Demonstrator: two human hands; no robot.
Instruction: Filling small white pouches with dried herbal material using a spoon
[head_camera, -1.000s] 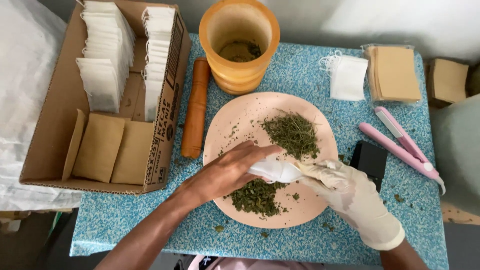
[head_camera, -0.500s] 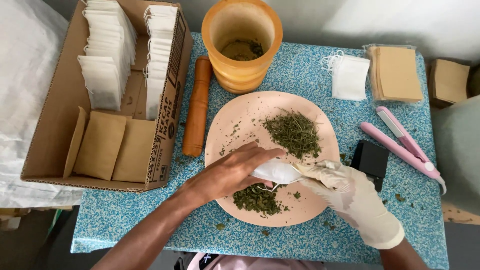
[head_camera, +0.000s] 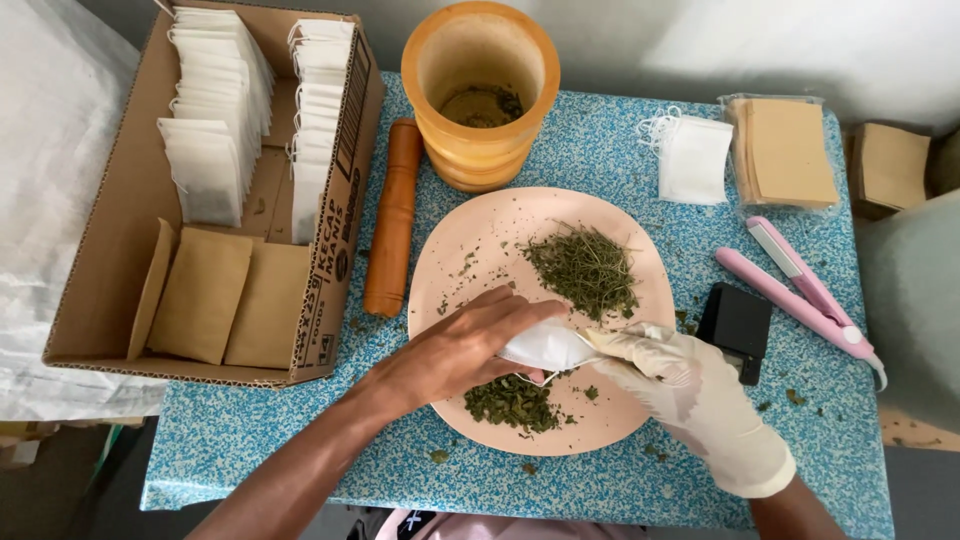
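My bare left hand (head_camera: 455, 350) and my right hand (head_camera: 690, 390), which wears a cream glove, meet over a pale pink plate (head_camera: 455, 255). Between them they hold a small white tea bag (head_camera: 545, 345), the left fingers gripping its left side and the gloved fingertips pinching its right end. Two heaps of dried green herbs lie on the plate: a larger heap (head_camera: 585, 268) behind the hands and a smaller heap (head_camera: 512, 402) just below the bag.
A wooden mortar (head_camera: 480, 95) and pestle (head_camera: 393, 215) stand behind the plate. A cardboard box (head_camera: 335, 250) at left holds white bags and brown envelopes. At right lie a white bag (head_camera: 695, 160), brown envelopes (head_camera: 785, 150), a pink sealing tool (head_camera: 800, 290) and a small black device (head_camera: 735, 325).
Both hands have shifted slightly on the tea bag above the plate. Nothing else has moved.
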